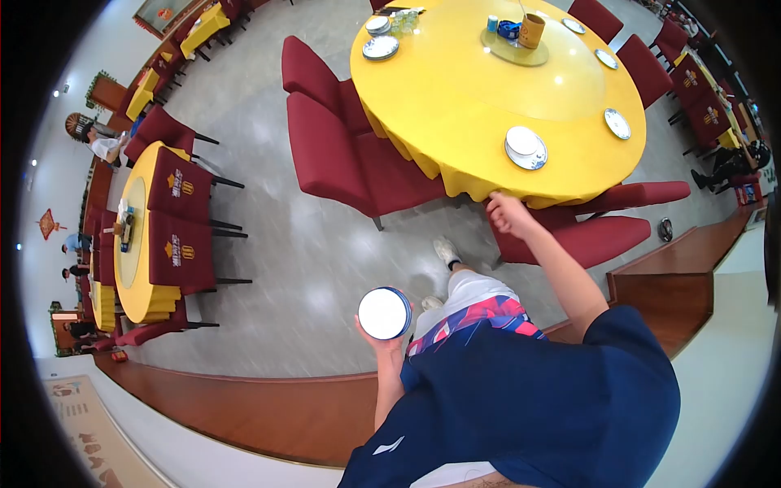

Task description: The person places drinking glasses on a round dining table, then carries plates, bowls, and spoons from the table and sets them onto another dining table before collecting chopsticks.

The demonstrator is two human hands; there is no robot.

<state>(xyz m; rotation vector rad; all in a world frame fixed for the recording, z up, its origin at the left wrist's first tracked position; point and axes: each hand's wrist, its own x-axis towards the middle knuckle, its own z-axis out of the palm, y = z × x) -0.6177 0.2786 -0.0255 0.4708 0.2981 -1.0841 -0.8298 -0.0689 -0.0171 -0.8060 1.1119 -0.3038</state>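
Observation:
My left hand (382, 342) holds a stack of round white plates (384, 313) with blue rims from below, out in front of my body. Its fingers wrap around the side of the stack. My right hand (510, 215) is at the near edge of the round table with the yellow tablecloth (455, 106), over a dark red chair (561, 236). Its fingers are curled in, and nothing shows in them. On the table beyond that hand sits a small white dish on a blue-patterned plate (533, 157).
A glass turntable (521, 53) carries a brown container (531, 31). More plates (617, 124) lie around the rim. Dark red chairs (342, 154) stand close to the table. Another yellow-covered table (154, 301) is at left. A wooden step (244, 407) runs behind me. People sit farther off.

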